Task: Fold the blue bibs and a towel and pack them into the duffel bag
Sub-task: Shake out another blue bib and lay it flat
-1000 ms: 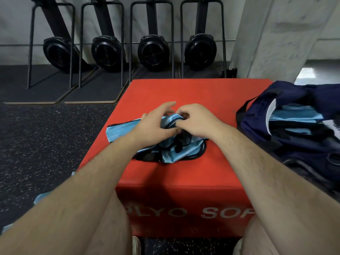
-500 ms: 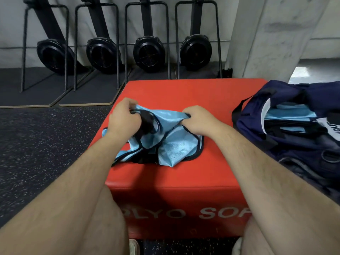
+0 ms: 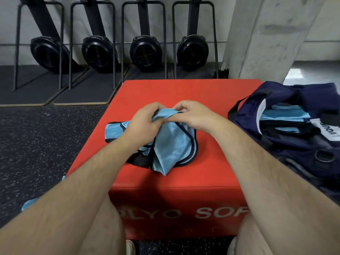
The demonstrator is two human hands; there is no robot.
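Note:
A light blue bib (image 3: 171, 146) with black trim lies crumpled on the red plyo box (image 3: 211, 173). My left hand (image 3: 145, 124) grips its upper edge from the left, and my right hand (image 3: 193, 115) pinches the same raised edge from the right, fingers nearly touching. One strap end of the bib (image 3: 115, 130) stretches flat to the left. A navy duffel bag (image 3: 287, 126) sits open on the right, with folded blue bibs (image 3: 283, 115) inside it.
Another bit of blue fabric (image 3: 29, 204) lies on the speckled floor (image 3: 36, 144) at lower left. Several black rowing machines (image 3: 145, 50) stand upright against the back wall. A concrete pillar (image 3: 266, 34) rises behind the bag.
My hands had pulled apart with the bib spread between them; now they have come back together at its top edge, bunching the fabric up above the box.

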